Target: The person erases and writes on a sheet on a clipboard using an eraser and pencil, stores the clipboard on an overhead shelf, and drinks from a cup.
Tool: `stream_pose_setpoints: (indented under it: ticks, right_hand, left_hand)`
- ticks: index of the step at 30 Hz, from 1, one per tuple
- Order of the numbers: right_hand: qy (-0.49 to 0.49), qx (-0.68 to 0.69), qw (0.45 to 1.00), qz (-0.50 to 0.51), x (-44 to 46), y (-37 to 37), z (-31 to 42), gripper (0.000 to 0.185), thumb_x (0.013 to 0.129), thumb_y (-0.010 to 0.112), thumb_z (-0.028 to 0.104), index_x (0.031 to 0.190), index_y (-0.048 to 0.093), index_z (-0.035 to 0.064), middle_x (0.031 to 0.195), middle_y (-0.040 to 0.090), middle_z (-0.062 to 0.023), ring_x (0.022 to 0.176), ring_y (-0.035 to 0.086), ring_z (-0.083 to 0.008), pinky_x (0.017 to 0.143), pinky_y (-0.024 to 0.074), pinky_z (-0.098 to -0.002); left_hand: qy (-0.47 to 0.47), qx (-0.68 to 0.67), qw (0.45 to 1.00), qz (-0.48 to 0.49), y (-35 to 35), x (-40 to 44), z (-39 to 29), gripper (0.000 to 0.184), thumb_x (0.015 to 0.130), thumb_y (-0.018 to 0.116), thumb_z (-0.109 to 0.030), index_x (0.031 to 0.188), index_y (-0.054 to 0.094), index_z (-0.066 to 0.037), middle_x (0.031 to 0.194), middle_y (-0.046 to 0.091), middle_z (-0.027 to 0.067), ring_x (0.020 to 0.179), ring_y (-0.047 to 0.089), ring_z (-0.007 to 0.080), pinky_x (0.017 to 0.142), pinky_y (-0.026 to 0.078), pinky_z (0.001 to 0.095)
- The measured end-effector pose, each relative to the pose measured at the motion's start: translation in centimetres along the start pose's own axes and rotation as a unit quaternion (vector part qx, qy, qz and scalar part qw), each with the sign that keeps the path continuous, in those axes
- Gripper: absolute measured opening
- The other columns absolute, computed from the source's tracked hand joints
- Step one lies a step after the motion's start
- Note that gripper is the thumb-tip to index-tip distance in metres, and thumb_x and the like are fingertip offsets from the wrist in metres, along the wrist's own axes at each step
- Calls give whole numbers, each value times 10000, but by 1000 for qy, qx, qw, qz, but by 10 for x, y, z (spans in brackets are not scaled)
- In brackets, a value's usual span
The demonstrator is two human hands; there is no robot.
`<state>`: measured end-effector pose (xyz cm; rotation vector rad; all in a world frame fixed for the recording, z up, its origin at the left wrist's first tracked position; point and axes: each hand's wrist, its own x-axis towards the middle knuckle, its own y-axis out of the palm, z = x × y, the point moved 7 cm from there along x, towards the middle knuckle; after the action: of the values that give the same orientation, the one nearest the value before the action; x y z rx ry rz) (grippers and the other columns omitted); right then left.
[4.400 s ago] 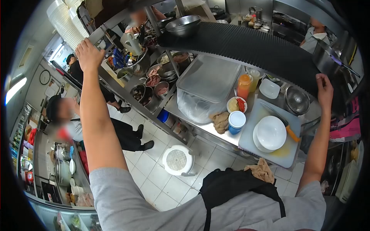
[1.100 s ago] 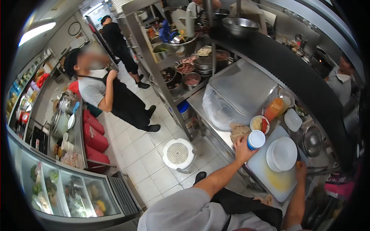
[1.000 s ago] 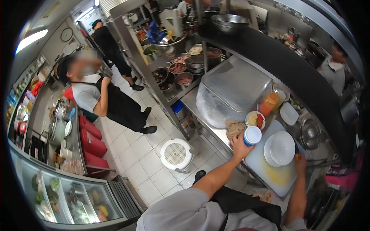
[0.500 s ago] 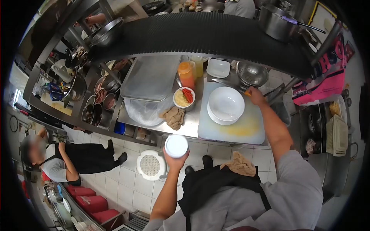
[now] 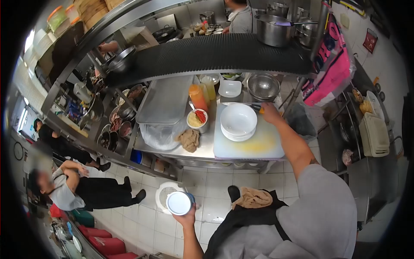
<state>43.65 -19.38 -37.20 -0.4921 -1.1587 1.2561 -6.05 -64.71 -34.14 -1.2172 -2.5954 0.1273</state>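
My left hand (image 5: 186, 219) is wrapped round a round white container (image 5: 179, 203), a bowl or tub, held low over the floor in front of the work table. Whether it holds anything, I cannot make out. My right hand (image 5: 271, 113) is closed at the yellow-orange handle of a knife (image 5: 237, 103), whose blade lies along the back edge of the cutting board (image 5: 276, 149). On that board, left of my right hand, stand white bowls (image 5: 238, 119), one inside another. Yellow stains mark the board's front part.
Left of the board are a brown cloth (image 5: 188, 140), a tub of chopped garlic and red chillies (image 5: 197, 120) and an orange squeeze bottle (image 5: 198, 96). A black-topped shelf (image 5: 207, 54) crosses above. A white stool (image 5: 163, 193) stands below left; people (image 5: 64, 185) are further left.
My left hand has moved down and slightly left with the white container. My right hand stays at the knife handle. The view has tilted up, and another person has appeared at the left.
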Motion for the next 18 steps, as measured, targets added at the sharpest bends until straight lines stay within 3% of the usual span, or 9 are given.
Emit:
stream_pose_setpoints:
  ticks: [2, 3, 5, 6, 8, 9, 10, 14, 18]
  right_hand:
    - [49, 75, 996, -11, -9, -24, 55, 474, 788, 598, 9, 1259, 599, 62, 1181, 660, -216, 1164, 604, -381, 987, 492, -439]
    - [107, 155, 982, 29, -19, -29, 87, 518, 800, 603, 23, 1316, 589, 60, 1239, 651, -217, 1201, 597, -373, 1022, 488, -422]
    - [-3, 272, 959, 84, -82, -37, 187, 502, 840, 642, 60, 1338, 586, 66, 1279, 639, -189, 1168, 628, -308, 1016, 495, -386]
    - [-59, 290, 939, 173, -128, -69, 260, 519, 846, 688, 99, 1352, 574, 67, 1321, 601, -193, 1181, 613, -310, 1022, 491, -388]
    - [-300, 286, 864, 284, -216, -107, 368, 640, 852, 748, 343, 1389, 534, 69, 1456, 474, -215, 1317, 483, -395, 1082, 431, -492]
    - [-391, 206, 871, 213, -256, -142, 402, 722, 809, 760, 445, 1403, 527, 108, 1454, 472, -199, 1356, 429, -420, 1094, 411, -512]
    - [-395, 196, 868, 229, -283, -144, 415, 739, 788, 766, 435, 1413, 518, 129, 1431, 481, -195, 1327, 448, -423, 1079, 422, -504]
    - [-347, 210, 844, 351, -321, -166, 431, 674, 749, 759, 369, 1359, 570, 153, 1308, 536, -194, 1213, 509, -402, 1019, 451, -480]
    - [-315, 296, 857, 281, -328, -196, 423, 490, 750, 746, 319, 1189, 672, 114, 1174, 597, -171, 1127, 536, -375, 973, 467, -449]
  left_hand:
    - [-19, -3, 1000, 11, -3, -13, -16, 802, 641, 907, -93, 1320, 504, 46, 1252, 606, 159, 1155, 587, 268, 1025, 455, 408]
    - [-1, 25, 1000, 5, 0, -22, -22, 806, 634, 909, -93, 1316, 503, 45, 1247, 606, 157, 1146, 590, 270, 1022, 456, 407]
    - [32, 86, 996, -7, 2, -49, -32, 814, 620, 913, -94, 1309, 502, 41, 1236, 607, 154, 1129, 595, 272, 1015, 459, 405]
    - [37, 121, 992, 14, 7, -63, -38, 841, 590, 928, -146, 1299, 510, 24, 1236, 598, 167, 1131, 608, 291, 1001, 471, 412]
    - [1, 50, 997, 59, 20, -89, -49, 861, 589, 924, -181, 1311, 501, 21, 1234, 602, 168, 1126, 613, 292, 996, 477, 409]
    - [-17, 13, 996, 82, 28, -103, -58, 871, 588, 923, -198, 1317, 497, 20, 1233, 603, 168, 1123, 616, 292, 993, 480, 407]
    - [-44, -1, 993, 110, 36, -117, -76, 903, 587, 917, -221, 1340, 480, 18, 1221, 617, 159, 1104, 631, 290, 974, 494, 400]
    - [24, 39, 993, 105, 40, -150, -94, 912, 575, 931, -252, 1322, 477, 7, 1192, 627, 169, 1089, 647, 314, 936, 516, 407]
    - [48, 76, 986, 139, 41, -167, -113, 875, 578, 937, -293, 1262, 484, 10, 1140, 627, 186, 1052, 650, 352, 903, 525, 435]
